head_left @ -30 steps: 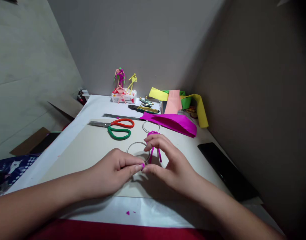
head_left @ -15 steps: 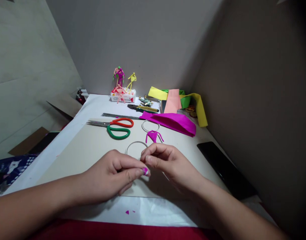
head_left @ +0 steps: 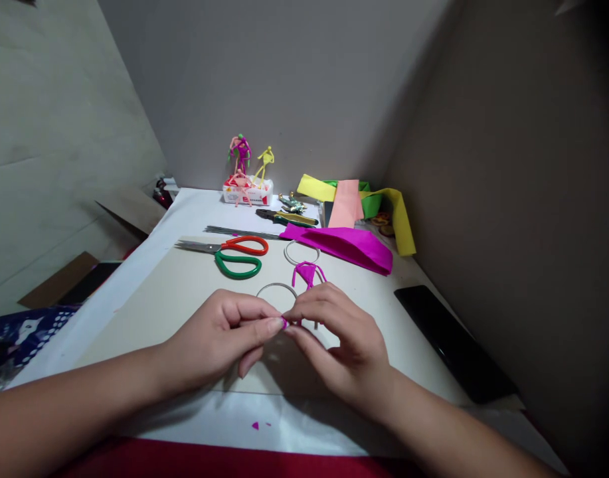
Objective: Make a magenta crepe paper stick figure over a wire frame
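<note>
Two bare forearms reaching in from the lower corners, the left hand (head_left: 217, 338) and the right hand (head_left: 347, 352) meeting near the middle of a beige board (head_left: 149, 315) laid on a white-covered surface (head_left: 135, 425). Left thumb and forefinger pressed together on a tiny magenta paper scrap (head_left: 284, 323), with only its bright edge showing between the fingertips; the other left fingers curled loosely below. Right thumb and forefinger curved in close beside the scrap, though whether they actually grip it seems hard to tell from this angle. Just past the hands, a small magenta paper loop with thin trailing strips (head_left: 308, 273), its lower ends hidden behind the right fingers. Beside it, a thin wire ring (head_left: 275, 286) lying flat, and a second wire ring (head_left: 301, 252) farther back. Farther off, red-and-green-handled scissors (head_left: 239, 264), a folded sheet of magenta crepe paper (head_left: 347, 249) and a black phone (head_left: 453, 342). The scrap likely feels featherlight, soft and easily torn, so a gentle fingertip pinch at its edge looks safest; the wire rings probably feel light but stiff, easiest to take by the rim.
</note>
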### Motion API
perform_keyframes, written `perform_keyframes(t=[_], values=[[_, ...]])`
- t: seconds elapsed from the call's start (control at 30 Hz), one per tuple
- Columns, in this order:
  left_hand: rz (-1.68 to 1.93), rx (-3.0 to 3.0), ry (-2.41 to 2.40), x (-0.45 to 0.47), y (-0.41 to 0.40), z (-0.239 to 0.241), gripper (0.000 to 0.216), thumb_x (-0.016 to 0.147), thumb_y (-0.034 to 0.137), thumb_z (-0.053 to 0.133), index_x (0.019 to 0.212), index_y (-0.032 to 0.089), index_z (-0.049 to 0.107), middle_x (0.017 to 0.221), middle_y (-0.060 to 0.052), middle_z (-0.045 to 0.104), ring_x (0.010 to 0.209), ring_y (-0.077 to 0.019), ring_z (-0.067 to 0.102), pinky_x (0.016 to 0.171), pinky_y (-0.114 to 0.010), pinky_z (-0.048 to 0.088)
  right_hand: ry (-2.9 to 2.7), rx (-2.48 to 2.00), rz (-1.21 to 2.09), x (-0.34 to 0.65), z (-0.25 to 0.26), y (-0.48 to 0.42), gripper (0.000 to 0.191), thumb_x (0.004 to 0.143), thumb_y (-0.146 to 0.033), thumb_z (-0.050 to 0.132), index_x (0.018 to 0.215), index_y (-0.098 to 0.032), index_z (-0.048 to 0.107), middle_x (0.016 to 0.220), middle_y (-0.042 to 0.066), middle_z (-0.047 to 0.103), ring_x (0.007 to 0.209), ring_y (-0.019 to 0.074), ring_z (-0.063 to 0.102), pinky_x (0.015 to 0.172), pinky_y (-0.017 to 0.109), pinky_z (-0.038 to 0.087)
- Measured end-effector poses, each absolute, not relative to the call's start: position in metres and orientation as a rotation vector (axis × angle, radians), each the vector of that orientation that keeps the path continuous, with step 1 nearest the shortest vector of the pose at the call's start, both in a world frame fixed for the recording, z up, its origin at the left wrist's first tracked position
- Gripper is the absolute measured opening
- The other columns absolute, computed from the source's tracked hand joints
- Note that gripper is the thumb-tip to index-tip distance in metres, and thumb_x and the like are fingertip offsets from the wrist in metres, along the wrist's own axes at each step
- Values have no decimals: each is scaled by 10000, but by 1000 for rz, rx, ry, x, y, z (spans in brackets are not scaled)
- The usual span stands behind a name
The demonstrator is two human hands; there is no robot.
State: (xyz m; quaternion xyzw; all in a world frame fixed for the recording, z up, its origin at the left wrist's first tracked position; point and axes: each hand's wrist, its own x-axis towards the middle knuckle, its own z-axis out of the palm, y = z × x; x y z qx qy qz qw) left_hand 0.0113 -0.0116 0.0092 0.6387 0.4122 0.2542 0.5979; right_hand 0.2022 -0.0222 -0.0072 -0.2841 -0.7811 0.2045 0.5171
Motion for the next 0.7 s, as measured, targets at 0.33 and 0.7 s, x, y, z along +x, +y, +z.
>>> perform_keyframes(t=[0.33, 0.7], values=[[695, 1533, 1076, 11, -11, 8, 261, 842, 330, 593, 1004, 169, 717, 438, 67, 446, 413, -67, 378, 410, -178, 271, -1306, -952, 1446, 197, -4, -17, 130, 760, -284, 702, 756, -169, 642, 694, -10, 607, 645, 112, 534, 615, 249, 435], [978, 1984, 1228, 20, -22, 5, 258, 821, 230, 590, 990, 136, 762, 447, 70, 360, 420, -63, 272, 381, -187, 230, -1059, -832, 1755, 196, -11, -19, 127, 749, -284, 750, 750, -167, 700, 699, -23, 642, 674, 87, 555, 689, 223, 430]])
